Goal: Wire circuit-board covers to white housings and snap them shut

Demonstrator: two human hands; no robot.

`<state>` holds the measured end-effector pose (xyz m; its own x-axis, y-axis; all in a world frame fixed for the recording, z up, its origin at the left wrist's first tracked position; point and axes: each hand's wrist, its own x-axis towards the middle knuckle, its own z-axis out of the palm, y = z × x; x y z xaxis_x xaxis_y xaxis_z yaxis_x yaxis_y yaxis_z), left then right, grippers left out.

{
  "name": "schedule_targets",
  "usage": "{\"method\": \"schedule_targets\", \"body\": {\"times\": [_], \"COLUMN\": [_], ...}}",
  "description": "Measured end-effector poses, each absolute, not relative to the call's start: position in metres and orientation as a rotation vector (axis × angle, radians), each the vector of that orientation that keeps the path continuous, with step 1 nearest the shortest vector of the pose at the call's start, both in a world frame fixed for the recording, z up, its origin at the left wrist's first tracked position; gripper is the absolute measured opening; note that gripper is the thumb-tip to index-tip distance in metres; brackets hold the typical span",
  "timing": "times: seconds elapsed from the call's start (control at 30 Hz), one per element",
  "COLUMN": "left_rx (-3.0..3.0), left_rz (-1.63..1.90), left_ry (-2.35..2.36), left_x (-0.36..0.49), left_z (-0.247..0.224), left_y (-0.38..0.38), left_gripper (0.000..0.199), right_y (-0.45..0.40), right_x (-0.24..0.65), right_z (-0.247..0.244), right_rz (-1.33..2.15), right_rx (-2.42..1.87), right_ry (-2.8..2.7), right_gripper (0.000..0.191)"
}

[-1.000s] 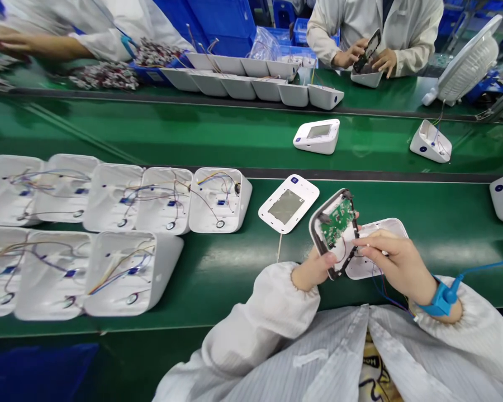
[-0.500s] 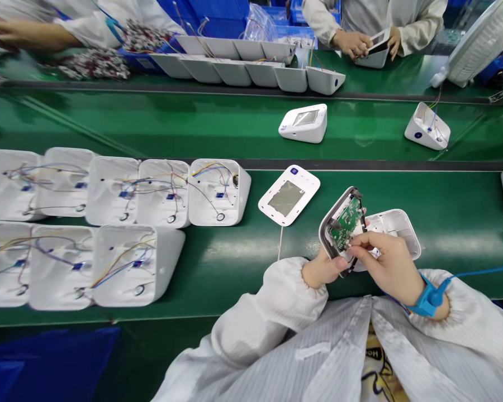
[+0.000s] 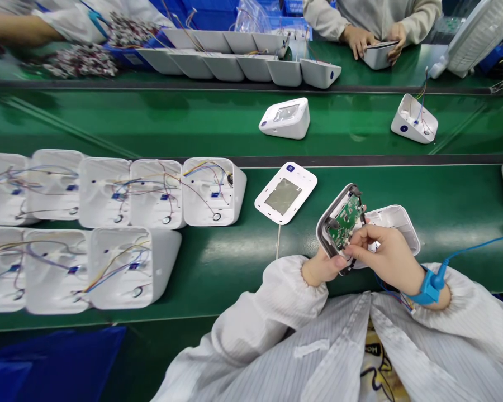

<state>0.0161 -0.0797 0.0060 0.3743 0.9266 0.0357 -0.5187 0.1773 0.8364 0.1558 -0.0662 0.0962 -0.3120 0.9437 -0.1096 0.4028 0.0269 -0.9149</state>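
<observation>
My left hand (image 3: 324,267) grips the lower edge of a front cover with a green circuit board (image 3: 347,220), tilted up so the board faces right. My right hand (image 3: 381,251) is closed, its thumb and fingers pinched at the board's lower right edge; what lies between the fingertips is too small to make out. Behind my right hand sits an open white housing (image 3: 398,220), partly hidden by it. Left of my hands a white cover with a grey display (image 3: 284,195) lies flat on the green table (image 3: 230,268).
Open white housings with wires (image 3: 212,192) stand in two rows at the left. On the green belt (image 3: 218,123) are a closed white device (image 3: 285,118) and an open housing (image 3: 414,120). Across it, a person's hands (image 3: 377,47) hold another unit.
The closed device and the open housing on the belt have shifted left. My hands stay at the board, with my right fingers slightly moved. Across the belt, the person's held unit is lower and flatter.
</observation>
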Motion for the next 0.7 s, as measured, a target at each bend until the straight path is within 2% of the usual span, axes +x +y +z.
{"method": "schedule_targets", "body": {"times": [0.23,0.5,0.6,0.7], "left_rx": [0.876,0.885,0.884,0.879], "left_rz": [1.114,1.065,1.061,1.045], "left_ry": [0.483,0.474,0.449,0.484], "left_x": [0.018,0.017,0.016,0.014], "left_z": [0.007,0.007,0.014,0.016], "left_y": [-0.08,-0.078,-0.076,-0.077], "left_gripper": [0.085,0.088,0.087,0.083], "right_y": [-0.064,-0.065,-0.07,-0.067], "right_x": [0.158,0.158,0.159,0.165], "right_z": [0.098,0.097,0.095,0.094], "right_rz": [1.329,1.28,1.115,0.67], "right_rx": [-1.404,-1.419,-1.366,-1.238], "right_ry": [-1.703,-1.701,-1.805,-1.976], "right_gripper": [0.011,0.012,0.011,0.01]}}
